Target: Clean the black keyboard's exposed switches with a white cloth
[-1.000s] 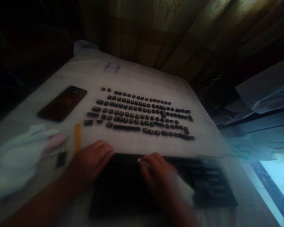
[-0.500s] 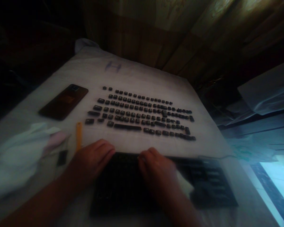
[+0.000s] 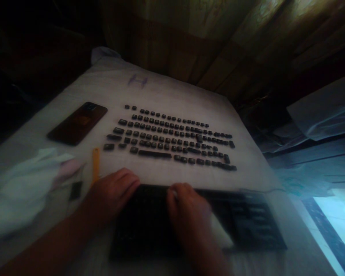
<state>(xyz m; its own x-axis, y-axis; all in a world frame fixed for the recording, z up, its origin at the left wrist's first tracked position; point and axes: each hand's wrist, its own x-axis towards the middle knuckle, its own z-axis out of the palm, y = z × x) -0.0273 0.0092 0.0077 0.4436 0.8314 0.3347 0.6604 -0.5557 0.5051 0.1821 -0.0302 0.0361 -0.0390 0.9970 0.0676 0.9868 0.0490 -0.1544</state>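
A dark keyboard base (image 3: 149,230) lies in front of me with its keycaps off, at least over the part I can make out. My left hand (image 3: 115,191) is closed at its upper left corner, fingers together, holding the edge. My right hand (image 3: 186,207) is closed over the middle of the base, near its top edge. A white cloth (image 3: 220,232) is pinched in it, sticking out under the palm and between the fingertips. Beyond both hands, loose black keycaps (image 3: 161,134) lie in rows, with the long space bar (image 3: 154,154) in the nearest row.
A phone (image 3: 79,122) lies face down on the white-covered table (image 3: 172,94), at the left. Nearer me are a yellow flat tool (image 3: 96,165), a small dark piece (image 3: 75,190) and a crumpled white cloth (image 3: 23,191). The keyboard's cable (image 3: 264,190) runs right.
My right hand has shifted slightly left and toward me with the white cloth, more of which now shows beneath the palm. The left hand stays in place.
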